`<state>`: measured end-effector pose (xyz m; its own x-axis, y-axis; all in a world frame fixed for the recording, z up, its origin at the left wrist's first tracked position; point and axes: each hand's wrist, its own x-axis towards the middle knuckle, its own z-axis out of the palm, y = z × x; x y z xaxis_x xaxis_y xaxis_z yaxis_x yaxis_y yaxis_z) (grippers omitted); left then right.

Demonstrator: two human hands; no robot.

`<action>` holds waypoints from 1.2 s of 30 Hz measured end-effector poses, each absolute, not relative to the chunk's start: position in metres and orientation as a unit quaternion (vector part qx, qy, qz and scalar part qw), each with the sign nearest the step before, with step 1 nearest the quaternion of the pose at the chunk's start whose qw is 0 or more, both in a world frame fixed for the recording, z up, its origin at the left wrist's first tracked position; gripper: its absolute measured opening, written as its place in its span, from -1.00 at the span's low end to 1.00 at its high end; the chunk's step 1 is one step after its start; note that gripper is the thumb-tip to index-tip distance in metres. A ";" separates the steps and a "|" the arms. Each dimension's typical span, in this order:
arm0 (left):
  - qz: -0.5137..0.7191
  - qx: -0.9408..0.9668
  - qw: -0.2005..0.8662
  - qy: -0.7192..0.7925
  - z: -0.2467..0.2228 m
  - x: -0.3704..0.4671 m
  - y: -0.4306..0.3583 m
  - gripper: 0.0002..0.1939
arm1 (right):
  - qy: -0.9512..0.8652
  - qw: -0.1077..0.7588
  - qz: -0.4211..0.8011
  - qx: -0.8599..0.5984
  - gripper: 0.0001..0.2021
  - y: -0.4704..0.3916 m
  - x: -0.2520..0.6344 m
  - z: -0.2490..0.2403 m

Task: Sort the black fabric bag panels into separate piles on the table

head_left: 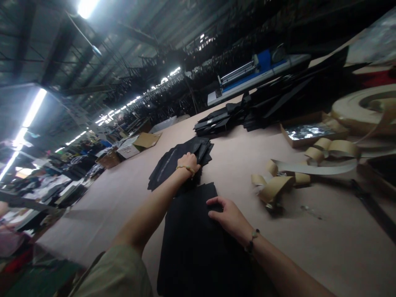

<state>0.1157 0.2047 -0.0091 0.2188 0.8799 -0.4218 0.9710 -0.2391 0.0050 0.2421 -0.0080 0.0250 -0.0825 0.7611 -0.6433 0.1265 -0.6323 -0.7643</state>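
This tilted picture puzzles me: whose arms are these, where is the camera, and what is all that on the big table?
The camera sits on a person's head, looking forward and down, so the arms are that person's own. No machine is at work here. The left hand reaches out and rests on a fanned pile of black pieces. The right hand lies flat on a nearer stack of black sheets. Both lie on a wide tan table. To the right are loops of beige tape; farther back, more black stacks.

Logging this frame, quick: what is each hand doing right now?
Left hand: closed on the far black pieces.
Right hand: open, flat on the near black stack.
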 end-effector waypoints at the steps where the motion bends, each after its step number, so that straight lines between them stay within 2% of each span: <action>1: -0.179 0.763 0.143 0.605 -0.007 0.113 0.207 -0.53 | -0.347 0.242 0.649 -0.632 -0.61 -0.008 0.242 0.026; 4: -0.217 0.750 0.182 0.598 0.004 0.105 0.218 -0.63 | -0.338 0.241 0.655 -0.631 -0.62 -0.008 0.240 0.030; 10: -0.228 0.748 0.186 0.595 0.006 0.109 0.213 -0.51 | -0.344 0.251 0.650 -0.630 -0.63 -0.009 0.239 0.035; 15: -0.216 0.738 0.186 0.612 0.000 0.109 0.211 -0.68 | -0.339 0.242 0.659 -0.627 -0.64 -0.011 0.239 0.035; 20: -0.175 0.750 0.154 0.619 -0.004 0.111 0.204 -0.48 | -0.350 0.247 0.651 -0.627 -0.66 -0.011 0.239 0.037; 23: -0.165 0.745 0.155 0.628 -0.008 0.114 0.200 -0.55 | -0.353 0.247 0.651 -0.625 -0.68 -0.011 0.239 0.035; 32: -0.138 0.695 0.254 0.658 -0.010 0.082 0.233 -0.73 | -0.358 0.262 0.646 -0.621 -0.70 -0.011 0.239 0.035; 36: -0.105 0.667 0.296 0.675 -0.011 0.062 0.241 -0.68 | -0.347 0.245 0.652 -0.628 -0.70 -0.011 0.238 0.035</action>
<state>0.0617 0.2414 -0.0111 0.0657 0.8393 -0.5397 0.9636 0.0871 0.2528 0.2380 -0.0108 0.0351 -0.0911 0.7558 -0.6484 0.1169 -0.6385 -0.7607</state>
